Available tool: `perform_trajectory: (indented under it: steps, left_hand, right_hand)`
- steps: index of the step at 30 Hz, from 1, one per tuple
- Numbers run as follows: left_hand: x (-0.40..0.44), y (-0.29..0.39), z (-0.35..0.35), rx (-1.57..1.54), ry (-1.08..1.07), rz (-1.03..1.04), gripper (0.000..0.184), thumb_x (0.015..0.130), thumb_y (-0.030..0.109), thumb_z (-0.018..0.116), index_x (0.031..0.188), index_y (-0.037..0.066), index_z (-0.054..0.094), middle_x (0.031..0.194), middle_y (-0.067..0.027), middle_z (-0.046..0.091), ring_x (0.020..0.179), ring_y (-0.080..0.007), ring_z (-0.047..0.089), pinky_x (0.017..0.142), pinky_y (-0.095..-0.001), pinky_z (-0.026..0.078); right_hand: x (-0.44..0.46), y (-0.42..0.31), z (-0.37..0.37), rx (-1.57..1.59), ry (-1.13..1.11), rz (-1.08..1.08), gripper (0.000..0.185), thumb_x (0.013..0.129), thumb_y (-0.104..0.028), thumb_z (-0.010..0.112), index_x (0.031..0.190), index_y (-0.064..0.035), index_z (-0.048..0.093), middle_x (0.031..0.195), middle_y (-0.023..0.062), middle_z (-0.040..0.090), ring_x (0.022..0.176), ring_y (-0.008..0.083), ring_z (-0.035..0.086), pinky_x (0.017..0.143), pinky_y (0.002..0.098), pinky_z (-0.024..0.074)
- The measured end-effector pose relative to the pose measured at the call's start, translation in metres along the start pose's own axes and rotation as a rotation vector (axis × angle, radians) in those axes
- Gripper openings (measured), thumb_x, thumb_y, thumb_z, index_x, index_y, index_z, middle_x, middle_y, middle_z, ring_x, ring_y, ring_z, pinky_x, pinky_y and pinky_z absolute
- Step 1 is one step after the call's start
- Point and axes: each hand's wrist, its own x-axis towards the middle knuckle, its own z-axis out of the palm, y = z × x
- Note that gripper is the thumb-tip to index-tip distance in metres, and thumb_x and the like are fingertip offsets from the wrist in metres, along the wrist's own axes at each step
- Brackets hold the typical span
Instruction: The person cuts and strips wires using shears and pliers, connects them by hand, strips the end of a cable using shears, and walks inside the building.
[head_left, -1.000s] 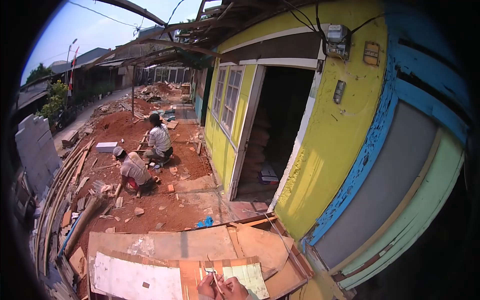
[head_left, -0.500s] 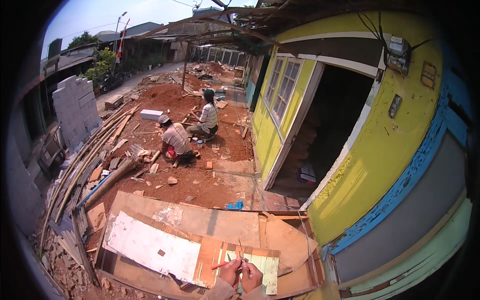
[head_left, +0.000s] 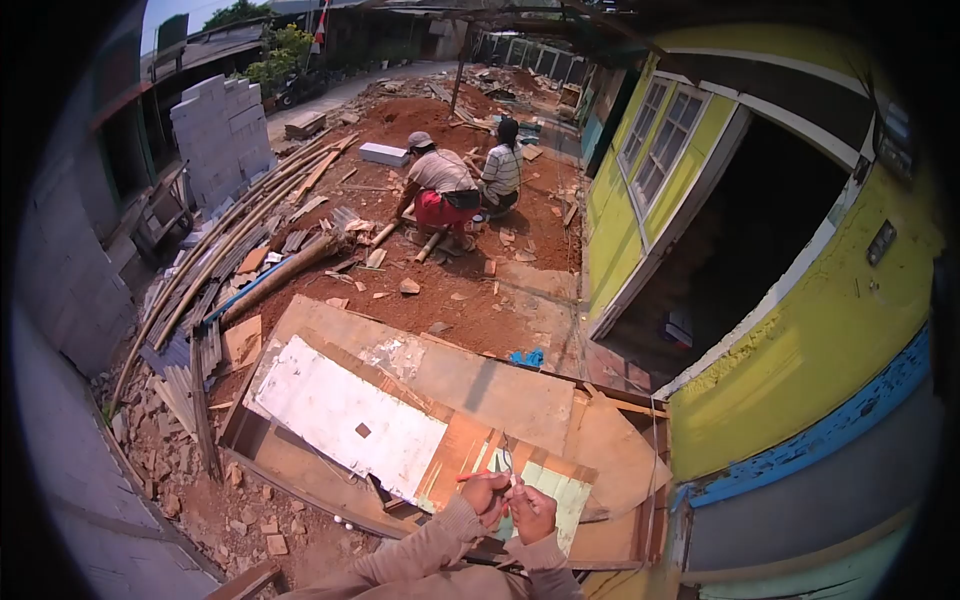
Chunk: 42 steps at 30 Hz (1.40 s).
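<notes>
Close together at the bottom centre, my left hand point(head_left: 487, 496) and my right hand point(head_left: 532, 512) are both closed at the fingertips. Out of the left side of my left hand sticks a thin red stick-like tool point(head_left: 470, 477); its kind is not clear. Between the fingertips of both hands a thin, wire-like piece point(head_left: 507, 458) points upward, with a pale part near the fingers. Below my hands lies a pale green painted panel point(head_left: 560, 492), beside a large white board point(head_left: 345, 415).
Worn wooden boards point(head_left: 470, 365) lie under the white board. Ahead, two people point(head_left: 445, 180) crouch on red soil. Bamboo poles point(head_left: 240, 240), rubble and a white block wall point(head_left: 215, 135) are to the left. A yellow wall point(head_left: 790, 330) with an open doorway stands right.
The view has tilted down and turned left, showing more of my sleeves. My hands stay together around the wire-like piece. One person ahead has shifted from sitting low to bending forward.
</notes>
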Motion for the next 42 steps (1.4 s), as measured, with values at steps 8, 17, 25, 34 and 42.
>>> perform_trajectory:
  steps: [8,17,25,34,42]
  left_hand:
    - [0.0,-0.024,0.016,0.054,0.106,0.111,0.031,0.103,0.022,0.049,0.115,-0.005,0.06,0.099,-0.0101,0.064,0.09,-0.0173,0.063,0.083,-0.0311,0.052]
    - [-0.003,-0.01,0.01,-0.028,0.116,-0.059,0.026,0.1,0.016,0.051,0.111,-0.005,0.061,0.096,-0.0097,0.065,0.089,-0.0177,0.063,0.081,-0.029,0.053]
    - [0.0,0.007,0.002,-0.085,0.12,-0.137,0.027,0.099,0.013,0.048,0.108,-0.01,0.06,0.096,-0.0141,0.066,0.091,-0.0215,0.064,0.083,-0.031,0.054]
    - [0.0,0.008,-0.003,0.049,0.068,-0.002,0.023,0.099,0.009,0.047,0.106,-0.009,0.059,0.097,-0.0142,0.065,0.096,-0.0241,0.063,0.087,-0.0338,0.052]
    - [-0.011,-0.015,0.013,0.152,0.157,0.12,0.031,0.1,0.025,0.055,0.113,-0.002,0.063,0.098,-0.0097,0.068,0.092,-0.0161,0.064,0.081,-0.0307,0.05]
  right_hand:
    - [0.008,0.03,0.018,-0.083,0.22,-0.037,0.029,0.1,-0.023,0.057,0.095,0.0035,0.067,0.069,0.0021,0.059,0.062,0.0079,0.051,0.056,0.0253,0.0401]
    - [-0.002,0.025,0.027,-0.246,0.256,-0.057,0.029,0.1,-0.023,0.056,0.095,0.0028,0.068,0.07,0.005,0.061,0.065,0.011,0.054,0.059,0.0293,0.0444]
    - [-0.005,0.022,0.024,-0.148,0.161,-0.135,0.029,0.101,-0.023,0.056,0.092,0.0024,0.068,0.067,-0.0012,0.055,0.058,0.0062,0.046,0.051,0.0237,0.0374]
    - [0.007,0.002,-0.009,0.456,-0.235,0.397,0.03,0.102,-0.026,0.054,0.1,0.0022,0.064,0.066,-0.0017,0.045,0.049,0.0046,0.033,0.043,0.0215,0.026]
    - [0.007,0.025,0.013,0.082,0.133,0.147,0.028,0.098,-0.024,0.063,0.087,0.0017,0.064,0.074,0.0036,0.06,0.052,0.0089,0.051,0.046,0.0248,0.0391]
